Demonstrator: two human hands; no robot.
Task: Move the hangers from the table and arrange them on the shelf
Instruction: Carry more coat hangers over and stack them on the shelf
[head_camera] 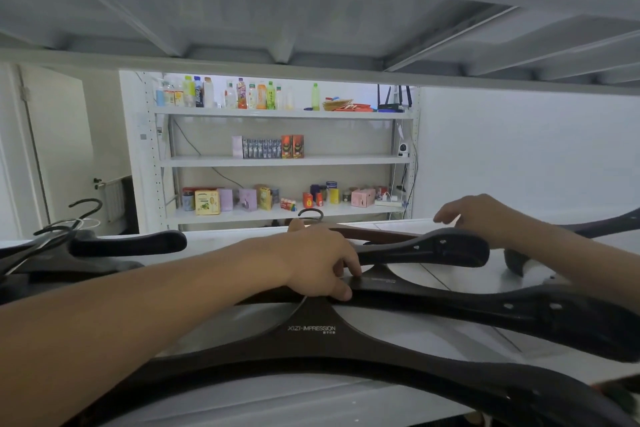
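Note:
Several dark wooden hangers lie on a white shelf board [398,329] right in front of me. The nearest hanger [311,333] bears white lettering. My left hand [318,260] grips the middle of a second hanger [519,308] just behind it. Further back lies another hanger [426,250] with a metal hook [311,215]. My right hand [485,218] rests on that hanger's right arm, fingers curled over it. More hangers [128,243] with hooks are piled at the left.
The underside of an upper shelf [311,10] hangs low overhead. Across the room stands a white rack [284,159] with bottles and boxes. A white door [52,149] is at the left. Another hanger end [616,222] shows at the far right.

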